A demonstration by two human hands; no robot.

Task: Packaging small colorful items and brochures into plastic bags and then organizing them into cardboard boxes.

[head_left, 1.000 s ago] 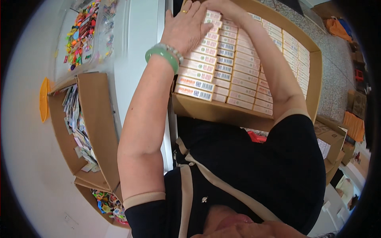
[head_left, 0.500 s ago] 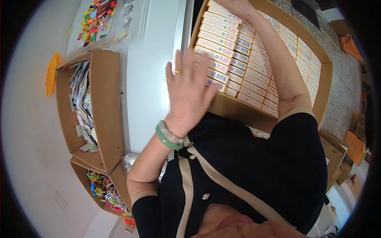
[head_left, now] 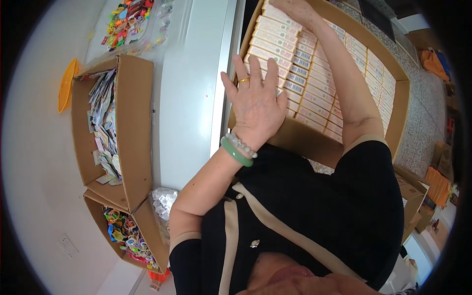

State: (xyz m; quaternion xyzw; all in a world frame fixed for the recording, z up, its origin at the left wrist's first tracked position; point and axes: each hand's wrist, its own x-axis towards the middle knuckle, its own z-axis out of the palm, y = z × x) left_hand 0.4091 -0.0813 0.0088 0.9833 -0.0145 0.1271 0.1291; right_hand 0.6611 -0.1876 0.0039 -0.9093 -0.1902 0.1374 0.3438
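Note:
A large open cardboard carton (head_left: 289,129) is packed with rows of small, slim white boxes (head_left: 314,101) that have yellow edges and barcodes. My left hand (head_left: 258,105) is spread flat, palm down, over the boxes at the carton's near left corner. It wears a gold ring, a green bangle (head_left: 236,151) and a bead bracelet. At the far end of the carton, my right hand (head_left: 295,11) reaches over the left row's far boxes. The top edge of the view cuts off part of it, and its fingers are not clear enough to read.
Left of the carton runs a pale tabletop (head_left: 189,88). On it stand a cardboard box of paper cards (head_left: 104,123), a box of colourful small bits (head_left: 125,233), a clear tray of bright plastic pieces (head_left: 129,24) and a bag of white pieces (head_left: 164,200). An orange basket (head_left: 68,86) leans beyond.
My left hand has moved right and come down over the boxes at the carton's left side. My right hand stays at the far end. The view has shifted slightly.

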